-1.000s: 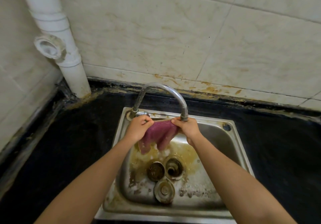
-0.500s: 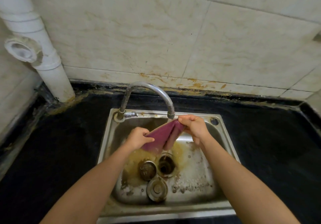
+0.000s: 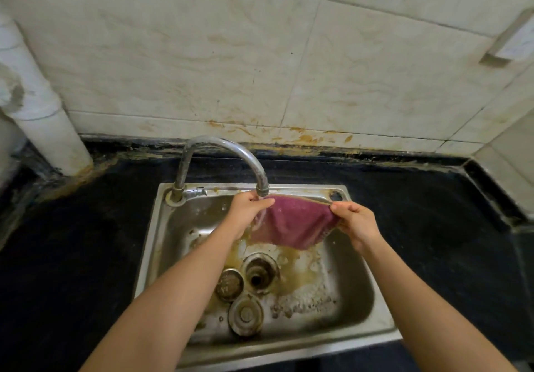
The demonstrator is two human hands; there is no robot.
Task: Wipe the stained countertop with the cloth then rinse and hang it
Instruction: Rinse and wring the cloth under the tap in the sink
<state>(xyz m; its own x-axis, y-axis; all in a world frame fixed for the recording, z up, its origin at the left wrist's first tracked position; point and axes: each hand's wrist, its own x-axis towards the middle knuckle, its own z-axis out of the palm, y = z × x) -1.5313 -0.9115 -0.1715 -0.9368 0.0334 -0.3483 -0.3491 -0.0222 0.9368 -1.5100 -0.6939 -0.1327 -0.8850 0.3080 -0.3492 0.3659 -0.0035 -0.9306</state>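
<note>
A maroon cloth (image 3: 293,223) hangs spread out over the steel sink (image 3: 358,322), just under and to the right of the curved tap's (image 3: 222,147) spout. My left hand (image 3: 248,208) pinches its upper left corner right below the spout. My right hand (image 3: 357,221) pinches the upper right corner, so the top edge is stretched between them. A thin stream of water runs down the cloth's left edge. The black countertop (image 3: 419,227) surrounds the sink.
In the stained basin lie an open drain (image 3: 260,275), a strainer (image 3: 229,285) and a plug (image 3: 245,314). A white pipe (image 3: 43,117) stands at the back left. The tiled wall (image 3: 289,68) rises behind; a side wall closes in at the right.
The cloth was bunched between my hands; now they have pulled apart and it is spread wide. My left hand rose to the spout, my right moved rightward.
</note>
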